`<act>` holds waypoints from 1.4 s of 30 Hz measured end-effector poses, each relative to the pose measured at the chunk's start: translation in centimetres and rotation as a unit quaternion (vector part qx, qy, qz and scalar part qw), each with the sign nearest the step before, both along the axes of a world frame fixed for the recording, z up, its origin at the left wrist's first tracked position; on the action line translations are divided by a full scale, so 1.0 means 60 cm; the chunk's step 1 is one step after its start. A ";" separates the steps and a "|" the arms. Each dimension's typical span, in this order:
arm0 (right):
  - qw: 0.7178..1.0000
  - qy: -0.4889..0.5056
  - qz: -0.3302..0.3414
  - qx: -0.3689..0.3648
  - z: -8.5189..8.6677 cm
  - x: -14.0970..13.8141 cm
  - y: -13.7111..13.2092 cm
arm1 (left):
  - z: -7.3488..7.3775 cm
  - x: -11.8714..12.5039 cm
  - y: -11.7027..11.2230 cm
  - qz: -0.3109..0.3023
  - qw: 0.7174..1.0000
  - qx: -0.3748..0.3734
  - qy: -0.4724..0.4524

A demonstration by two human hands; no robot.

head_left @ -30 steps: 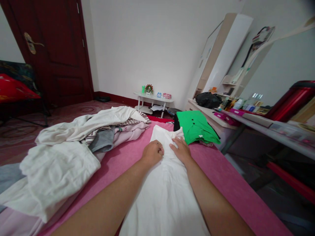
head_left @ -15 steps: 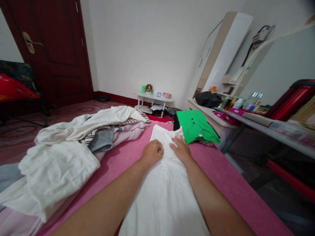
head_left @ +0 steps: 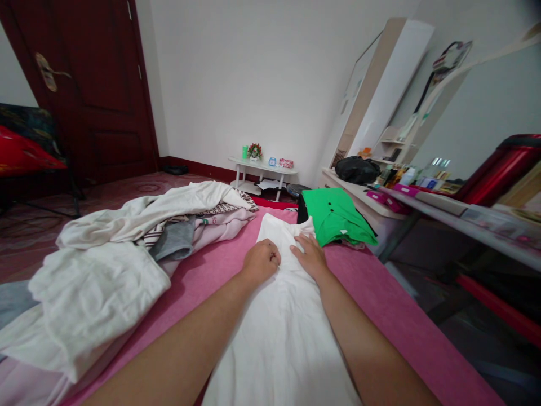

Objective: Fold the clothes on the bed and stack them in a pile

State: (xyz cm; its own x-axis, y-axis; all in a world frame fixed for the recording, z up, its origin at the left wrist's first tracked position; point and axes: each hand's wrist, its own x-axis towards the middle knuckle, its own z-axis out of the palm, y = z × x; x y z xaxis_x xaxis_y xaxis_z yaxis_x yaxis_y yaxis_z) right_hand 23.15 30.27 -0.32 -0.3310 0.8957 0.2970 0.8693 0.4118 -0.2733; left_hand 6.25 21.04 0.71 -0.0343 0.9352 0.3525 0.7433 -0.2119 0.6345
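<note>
A long white garment (head_left: 283, 332) lies folded lengthwise on the pink bed cover (head_left: 211, 276), running away from me. My left hand (head_left: 262, 261) rests on its left edge with the fingers curled into a pinch on the cloth. Beside it my right hand (head_left: 310, 257) presses on the same garment, fingers close together and bent over a fold of cloth. Both hands sit near the garment's far end, almost touching each other.
A folded green shirt (head_left: 336, 217) lies just beyond my right hand. A heap of white, striped, grey and pale pink clothes (head_left: 127, 248) covers the left of the bed. A cluttered desk (head_left: 422, 197) runs along the right; a small white table (head_left: 262, 169) stands by the far wall.
</note>
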 end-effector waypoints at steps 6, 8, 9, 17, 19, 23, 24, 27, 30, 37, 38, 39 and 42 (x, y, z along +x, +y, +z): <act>1.000 -0.005 -0.002 -0.004 -0.002 0.001 0.003 | -0.002 0.000 0.001 0.000 1.000 -0.001 -0.001; 1.000 -0.009 0.000 0.000 -0.002 0.001 0.003 | -0.002 0.000 0.001 -0.001 1.000 0.002 -0.003; 1.000 -0.011 0.002 0.003 -0.001 0.001 0.002 | -0.002 0.000 0.000 -0.001 1.000 0.004 -0.003; 1.000 -0.007 0.007 0.006 -0.003 0.001 0.004 | 0.000 0.002 -0.001 0.005 1.000 0.007 0.001; 1.000 -0.008 0.007 0.007 -0.004 0.002 0.005 | -0.001 0.002 -0.001 0.004 1.000 0.010 -0.002; 1.000 -0.001 0.006 0.006 -0.004 0.001 0.005 | -0.002 0.001 -0.001 0.001 1.000 0.011 -0.003; 1.000 0.000 0.006 0.006 -0.004 0.001 0.005 | -0.002 0.001 -0.001 0.001 1.000 0.011 -0.003; 1.000 0.001 0.003 0.002 -0.003 0.000 0.005 | -0.003 0.001 -0.001 0.000 1.000 0.012 -0.002; 1.000 -0.002 0.001 -0.001 -0.003 0.000 0.005 | -0.004 0.000 0.000 -0.001 1.000 0.011 -0.002; 1.000 -0.004 0.003 -0.002 -0.001 0.000 0.004 | -0.002 0.000 0.001 -0.006 1.000 0.011 -0.005; 1.000 -0.005 0.003 0.000 -0.001 0.000 0.003 | -0.003 0.000 0.001 -0.006 1.000 0.011 -0.004; 1.000 -0.004 0.003 0.004 -0.002 0.000 0.004 | -0.003 0.000 0.001 -0.007 1.000 0.012 -0.003; 1.000 -0.003 0.003 0.010 -0.004 0.000 0.005 | -0.006 0.000 0.002 -0.009 1.000 0.019 -0.002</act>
